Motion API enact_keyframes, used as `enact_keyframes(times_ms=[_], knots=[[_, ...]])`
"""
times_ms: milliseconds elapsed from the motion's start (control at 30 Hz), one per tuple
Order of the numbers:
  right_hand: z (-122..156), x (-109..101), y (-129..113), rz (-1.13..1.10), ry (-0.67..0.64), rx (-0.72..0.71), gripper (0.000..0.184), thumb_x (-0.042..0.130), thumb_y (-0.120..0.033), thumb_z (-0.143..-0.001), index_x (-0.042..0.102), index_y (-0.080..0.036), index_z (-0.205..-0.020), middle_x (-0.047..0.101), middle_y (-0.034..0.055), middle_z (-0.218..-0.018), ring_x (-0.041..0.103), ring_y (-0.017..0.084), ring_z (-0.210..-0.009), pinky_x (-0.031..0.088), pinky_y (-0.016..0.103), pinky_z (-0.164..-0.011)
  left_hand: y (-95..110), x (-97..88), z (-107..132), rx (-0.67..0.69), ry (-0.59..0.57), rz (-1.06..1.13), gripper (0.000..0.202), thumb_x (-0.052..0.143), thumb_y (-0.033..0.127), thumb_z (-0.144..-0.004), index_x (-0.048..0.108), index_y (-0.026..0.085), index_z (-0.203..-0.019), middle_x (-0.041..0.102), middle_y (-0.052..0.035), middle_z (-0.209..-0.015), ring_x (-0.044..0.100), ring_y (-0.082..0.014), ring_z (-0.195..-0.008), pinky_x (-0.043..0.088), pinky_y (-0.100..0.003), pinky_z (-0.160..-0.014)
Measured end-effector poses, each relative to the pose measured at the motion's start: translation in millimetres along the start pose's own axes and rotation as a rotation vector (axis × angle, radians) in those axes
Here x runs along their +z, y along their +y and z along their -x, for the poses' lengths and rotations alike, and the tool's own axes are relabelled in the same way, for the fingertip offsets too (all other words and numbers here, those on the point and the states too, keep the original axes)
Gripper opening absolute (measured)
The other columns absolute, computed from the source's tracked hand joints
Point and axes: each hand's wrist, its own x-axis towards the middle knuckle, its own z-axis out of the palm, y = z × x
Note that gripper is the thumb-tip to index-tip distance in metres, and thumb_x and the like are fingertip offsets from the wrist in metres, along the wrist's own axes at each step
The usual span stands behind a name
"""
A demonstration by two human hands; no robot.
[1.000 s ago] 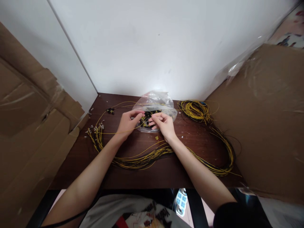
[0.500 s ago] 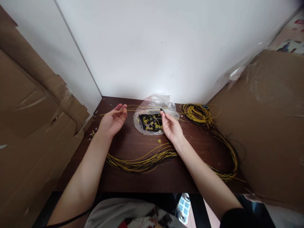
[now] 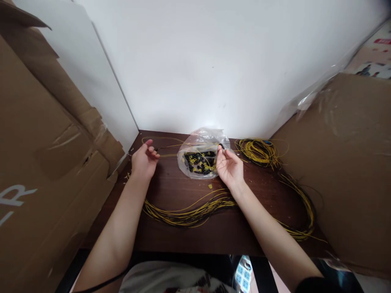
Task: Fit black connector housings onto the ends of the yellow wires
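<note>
My left hand (image 3: pixel 145 159) is closed in a pinch, with a thin wire (image 3: pixel 172 145) running from its fingertips toward the right. My right hand (image 3: pixel 229 166) pinches a small black piece (image 3: pixel 222 145) by the plastic bag's right side; its exact kind is too small to tell. The wire spans the space between both hands, above the clear plastic bag (image 3: pixel 200 135). Inside that bag lie many small black and yellow parts (image 3: pixel 200 162). A blurred yellow wire (image 3: pixel 166 155) loops near the left fingers.
A bundle of yellow and black wires (image 3: pixel 186 217) crosses the brown tabletop (image 3: pixel 189 240) and curves round to the right. At the back right lies a coiled wire bundle (image 3: pixel 258 152). One small yellow piece (image 3: pixel 210 186) sits before the bag. Cardboard (image 3: pixel 45 142) stands left, another cardboard box (image 3: pixel 345 162) right.
The wire at my left hand has swung, and its yellow part now makes a blurred loop. Both hands keep their pinch. The whole view has shifted slightly.
</note>
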Motion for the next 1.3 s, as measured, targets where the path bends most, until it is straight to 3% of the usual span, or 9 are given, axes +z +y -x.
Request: enact_keyframes(times_ms=[67,200,333,433,633,733,1033,1300], knots=[[2,1,-1,-0.014,0.0,0.04,0.019,0.047,-0.002,-0.076,0.061,-0.014,-0.072,0.07,0.0048,-0.072,0.068,0.009,-0.073,0.058,0.015,-0.067,-4,2.1,5,0.077,-0.13,-0.263,0.016,0.045,0.012,-0.081,0.061,0.01,-0.078,0.035,0.0078,-0.041,0.033,-0.0048,-0.036,0.03,-0.016,-0.038],[5,3,-2,-0.021,-0.043,0.108,0.014,0.049,-0.007,-0.077,0.062,-0.013,-0.076,0.069,0.0024,-0.067,0.064,0.007,-0.059,0.055,0.013,-0.057,-9,7.3,16,0.267,-0.321,-0.624,0.018,0.054,0.02,-0.074,0.067,0.009,-0.067,0.044,0.0028,-0.048,0.037,-0.0053,-0.044,0.028,-0.017,-0.041],[4,2,-1,0.026,-0.111,0.103,0.007,0.058,-0.009,-0.073,0.061,-0.015,-0.071,0.068,-0.001,-0.068,0.061,0.004,-0.055,0.052,0.011,-0.054,-12,11.9,28,0.123,-0.655,-0.57,0.032,0.053,0.038,-0.08,0.069,0.011,-0.072,0.05,0.0002,-0.055,0.043,-0.0068,-0.051,0.034,-0.019,-0.049],[3,2,2,0.157,-0.155,0.063,0.007,0.066,-0.011,-0.068,0.061,-0.016,-0.067,0.068,-0.0015,-0.069,0.06,0.004,-0.054,0.052,0.011,-0.053,-20,14.3,34,0.027,-0.776,-0.547,0.04,0.051,0.046,-0.081,0.07,0.011,-0.077,0.054,-0.0017,-0.059,0.046,-0.008,-0.053,0.036,-0.02,-0.05],[7,-1,17,0.657,-0.262,-0.124,0.015,0.077,-0.019,-0.06,0.065,-0.015,-0.069,0.069,0.0018,-0.07,0.063,0.009,-0.056,0.053,0.017,-0.055,-39,14.3,37,0.042,-0.747,-0.727,0.028,0.066,0.034,-0.073,0.068,0.011,-0.088,0.061,-0.0017,-0.068,0.05,-0.0075,-0.056,0.042,-0.02,-0.056],[9,-5,24,0.779,-0.299,-0.148,0.016,0.076,-0.023,-0.061,0.066,-0.016,-0.07,0.068,0.0009,-0.066,0.064,0.01,-0.058,0.054,0.02,-0.058,-46,13.7,38,0.06,-0.731,-0.792,0.029,0.068,0.035,-0.07,0.067,0.011,-0.088,0.064,-0.003,-0.072,0.052,-0.0082,-0.056,0.044,-0.021,-0.056],[8,-9,32,0.832,-0.247,-0.139,0.019,0.076,-0.028,-0.061,0.065,-0.017,-0.071,0.067,-0.0006,-0.064,0.062,0.011,-0.058,0.054,0.023,-0.061,-63,11.8,37,0.05,-0.777,-0.836,0.027,0.068,0.033,-0.069,0.065,0.011,-0.085,0.066,-0.0035,-0.071,0.056,-0.0097,-0.057,0.046,-0.022,-0.057],[6,-9,32,0.689,-0.209,-0.052,0.03,0.077,-0.033,-0.06,0.056,-0.017,-0.074,0.067,0.0012,-0.063,0.065,0.014,-0.054,0.057,0.028,-0.058,-64,8.9,33,0.091,-0.771,-0.868,0.022,0.066,0.033,-0.071,0.066,0.012,-0.076,0.063,-0.0013,-0.061,0.054,-0.009,-0.053,0.044,-0.021,-0.056]])
